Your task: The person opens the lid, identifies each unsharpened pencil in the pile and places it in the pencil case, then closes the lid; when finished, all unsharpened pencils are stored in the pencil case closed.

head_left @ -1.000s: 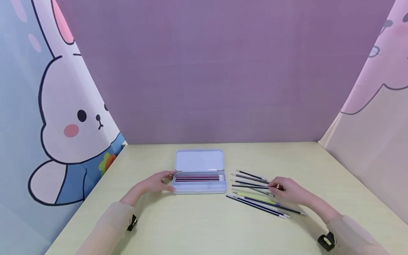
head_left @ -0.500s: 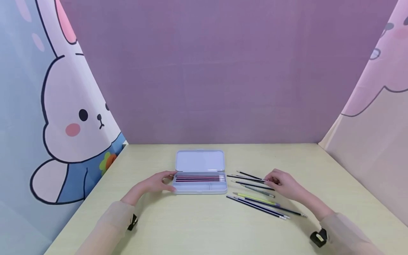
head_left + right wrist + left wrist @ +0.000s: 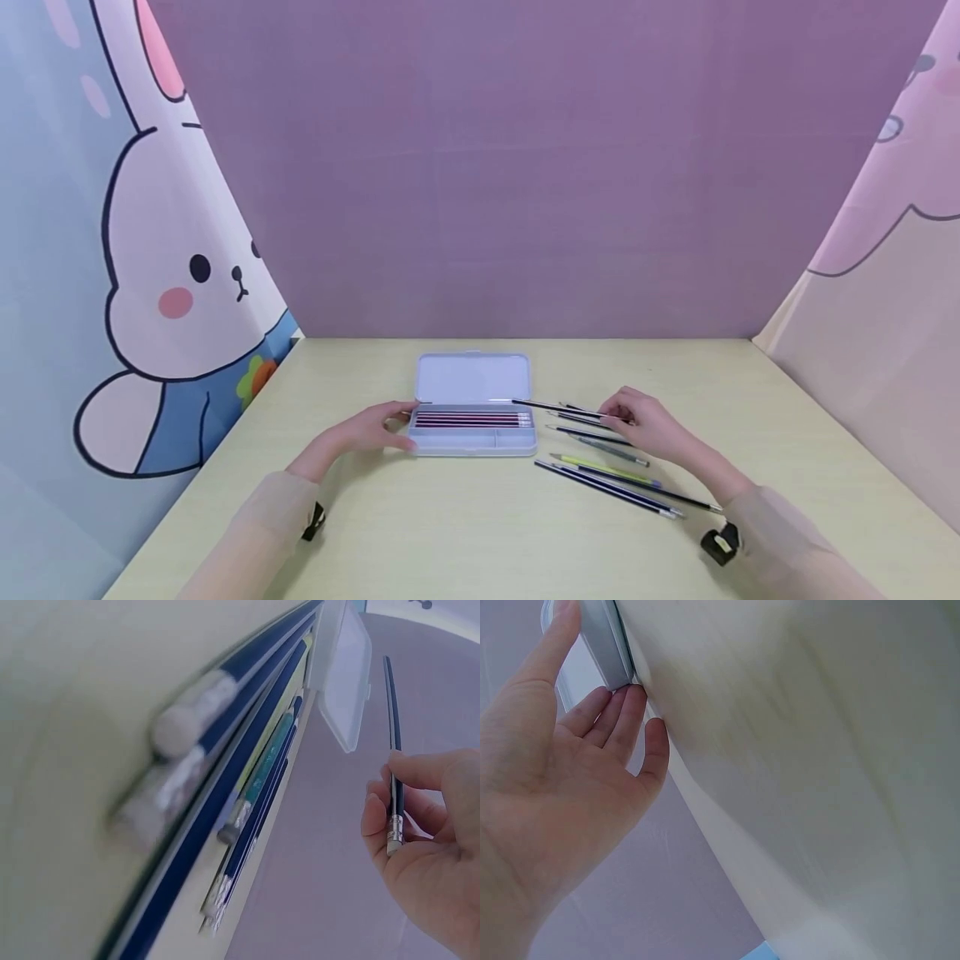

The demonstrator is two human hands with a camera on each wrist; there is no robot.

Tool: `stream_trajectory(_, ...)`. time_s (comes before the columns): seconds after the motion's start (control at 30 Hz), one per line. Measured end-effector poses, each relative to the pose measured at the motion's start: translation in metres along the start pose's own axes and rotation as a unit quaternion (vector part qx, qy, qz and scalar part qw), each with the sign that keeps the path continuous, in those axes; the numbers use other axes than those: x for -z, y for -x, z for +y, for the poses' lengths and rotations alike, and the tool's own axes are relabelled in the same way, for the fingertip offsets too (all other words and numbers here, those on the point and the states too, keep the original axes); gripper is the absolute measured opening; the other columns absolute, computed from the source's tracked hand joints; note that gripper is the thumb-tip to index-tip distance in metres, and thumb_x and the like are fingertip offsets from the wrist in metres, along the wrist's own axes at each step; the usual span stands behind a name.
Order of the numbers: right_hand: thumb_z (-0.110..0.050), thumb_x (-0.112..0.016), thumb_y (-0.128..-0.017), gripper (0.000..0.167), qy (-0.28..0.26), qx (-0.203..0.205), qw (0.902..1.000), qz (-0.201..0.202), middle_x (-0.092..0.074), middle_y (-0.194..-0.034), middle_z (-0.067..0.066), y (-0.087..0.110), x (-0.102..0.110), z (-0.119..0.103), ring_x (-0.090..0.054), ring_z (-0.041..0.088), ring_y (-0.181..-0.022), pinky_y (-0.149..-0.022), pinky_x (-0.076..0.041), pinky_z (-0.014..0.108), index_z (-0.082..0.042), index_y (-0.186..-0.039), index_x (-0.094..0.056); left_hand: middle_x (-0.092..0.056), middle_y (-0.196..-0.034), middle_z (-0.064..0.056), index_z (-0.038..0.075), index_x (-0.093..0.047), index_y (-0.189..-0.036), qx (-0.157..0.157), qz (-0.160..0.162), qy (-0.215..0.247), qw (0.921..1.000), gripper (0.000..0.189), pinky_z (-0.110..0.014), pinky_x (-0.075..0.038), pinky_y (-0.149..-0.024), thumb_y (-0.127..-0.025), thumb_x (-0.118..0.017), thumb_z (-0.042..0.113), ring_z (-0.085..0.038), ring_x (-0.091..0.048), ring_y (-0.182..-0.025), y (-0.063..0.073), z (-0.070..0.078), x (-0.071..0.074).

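An open light-blue pencil case (image 3: 442,442) lies on the table, lid raised at the back. Several dark-red pencils (image 3: 468,420) fill its long rear compartment. At its left end my left hand (image 3: 367,430) holds the case between thumb and fingers; fingertips meet its corner in the left wrist view (image 3: 615,652). My right hand (image 3: 651,427) pinches a dark pencil (image 3: 394,712) near its white eraser end. That pencil is raised, tip pointing left over the case's right rear corner. Below it lie several loose dark pencils (image 3: 611,492), a green-yellow one (image 3: 600,467) and a greenish one (image 3: 262,769).
Pale wooden table (image 3: 450,533) carries everything. A purple panel (image 3: 480,167) rises along its back edge. Printed cloths with cartoon animals hang at the left (image 3: 172,250) and right (image 3: 892,333). A small front compartment divider (image 3: 495,439) shows inside the case.
My right hand has moved left and up, raising the dark pencil from among the loose ones until its tip reaches the case. The left hand keeps its place on the case.
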State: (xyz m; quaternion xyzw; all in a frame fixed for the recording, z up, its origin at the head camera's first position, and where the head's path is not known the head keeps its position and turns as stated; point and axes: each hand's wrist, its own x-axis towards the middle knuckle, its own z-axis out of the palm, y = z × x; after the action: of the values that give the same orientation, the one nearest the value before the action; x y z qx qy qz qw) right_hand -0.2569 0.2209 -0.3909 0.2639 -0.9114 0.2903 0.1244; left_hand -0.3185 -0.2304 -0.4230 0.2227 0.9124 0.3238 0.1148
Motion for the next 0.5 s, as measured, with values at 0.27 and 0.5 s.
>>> stream_trajectory(0.27,-0.007,-0.065,-0.087,0.007,-0.007,-0.002,1.0000,0.004,-0.055,-0.083,-0.004,-0.014,-0.010,-0.005,-0.047,0.003,-0.070,-0.060,-0.045,0.020,-0.008,-0.094,-0.066,-0.048,-0.139,-0.012,0.009,-0.040,-0.142,0.004,-0.001,-0.002,1.0000,0.079,-0.053,-0.032,-0.106,-0.077,-0.076,0.036,-0.029,-0.048,-0.121,0.000,0.000,0.000)
stream_trajectory(0.5,-0.004,-0.067,-0.085,0.007,-0.011,0.023,0.9988,0.041,-0.057,-0.083,-0.001,-0.028,-0.020,-0.012,-0.051,0.005,-0.072,-0.062,-0.046,0.020,-0.006,-0.092,-0.069,-0.048,-0.138,-0.013,0.008,-0.040,-0.142,-0.004,0.002,-0.001,1.0000,0.079,-0.054,-0.032,-0.106,-0.077,-0.076,0.035,-0.030,-0.048,-0.120,0.002,0.001,0.000)
